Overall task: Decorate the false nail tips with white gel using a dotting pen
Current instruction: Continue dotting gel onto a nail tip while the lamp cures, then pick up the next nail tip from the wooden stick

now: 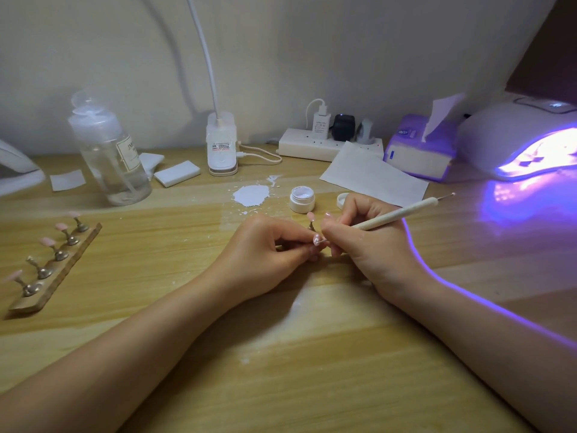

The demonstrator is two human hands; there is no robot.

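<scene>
Wooden counter against a pale wall; lit UV lamp at the right edge, purple glow cast. Mid-counter, a small pink nail tip is pinched in the left hand grip. Dotting pen is gripped by the right hand, its tip at the nail. Open white gel jar just behind. Nail pattern too small to be read.

hands: 2 | dotting pen: 1 | gel jar: 1 | pink nail tips on wooden strip: 4
</scene>
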